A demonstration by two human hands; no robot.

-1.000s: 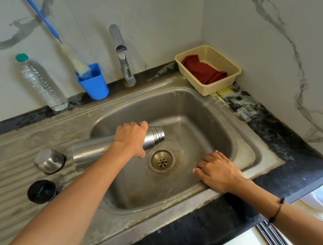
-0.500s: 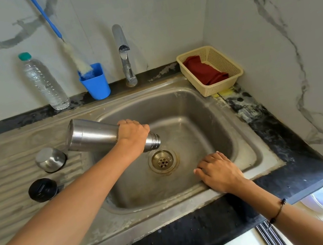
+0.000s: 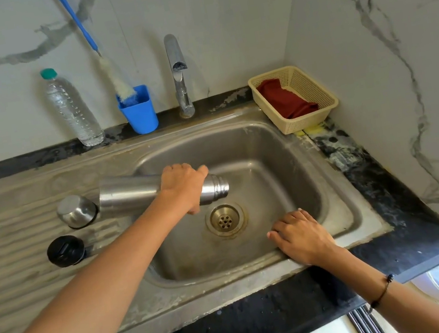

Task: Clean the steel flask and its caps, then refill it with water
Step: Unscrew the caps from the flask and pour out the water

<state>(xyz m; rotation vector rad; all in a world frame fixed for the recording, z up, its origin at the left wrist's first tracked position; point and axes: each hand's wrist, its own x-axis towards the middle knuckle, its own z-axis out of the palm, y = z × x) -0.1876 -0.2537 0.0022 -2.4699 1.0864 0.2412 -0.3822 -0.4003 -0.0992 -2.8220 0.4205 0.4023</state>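
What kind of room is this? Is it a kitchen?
Most likely a kitchen, at the washing-up corner. There is a steel sink with a tap over it, set into a dark counter, and a bottle brush standing in a blue cup by the marble-look wall.
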